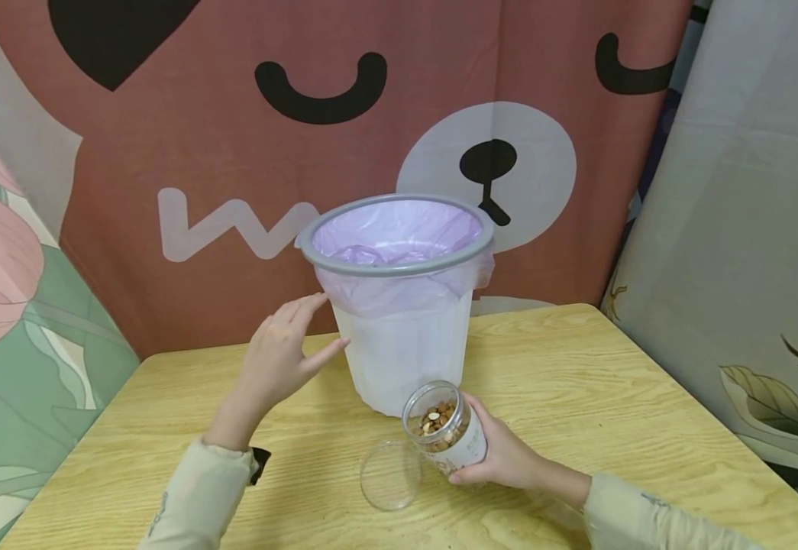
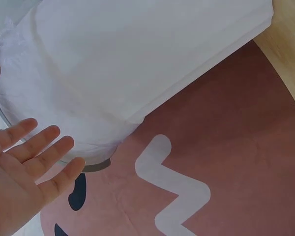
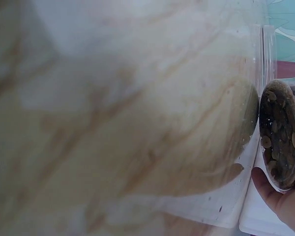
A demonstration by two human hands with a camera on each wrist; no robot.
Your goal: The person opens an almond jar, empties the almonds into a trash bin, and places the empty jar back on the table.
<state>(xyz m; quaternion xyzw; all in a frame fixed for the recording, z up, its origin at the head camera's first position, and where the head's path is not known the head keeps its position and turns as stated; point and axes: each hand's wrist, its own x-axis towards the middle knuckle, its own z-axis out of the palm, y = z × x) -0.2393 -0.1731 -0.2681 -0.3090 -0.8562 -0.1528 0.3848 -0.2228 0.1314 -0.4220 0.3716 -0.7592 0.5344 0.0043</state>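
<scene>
My right hand (image 1: 505,451) grips a clear jar (image 1: 466,451) with a pale label, tilted leftward in front of the bin. Brown and pale nut-like pieces fill much of it, and its mouth is uncovered. The right wrist view has the jar's round base (image 3: 280,135) at its right edge, with fingers beside it. My left hand (image 1: 278,351) is raised at the left side of a white trash bin (image 1: 408,355), fingers spread and holding nothing. A purple bag lines the bin, folded over under its grey rim (image 1: 399,269). Beside the jar, a round clear lid (image 1: 390,475) lies on the table.
The wood-grain table (image 1: 543,374) carries the bin near its far edge. Behind hangs a brown cloth (image 1: 220,145) with a bear face, and a grey cloth (image 1: 735,252) closes the right side. Blurred clear plastic (image 3: 268,54) crosses the right wrist view.
</scene>
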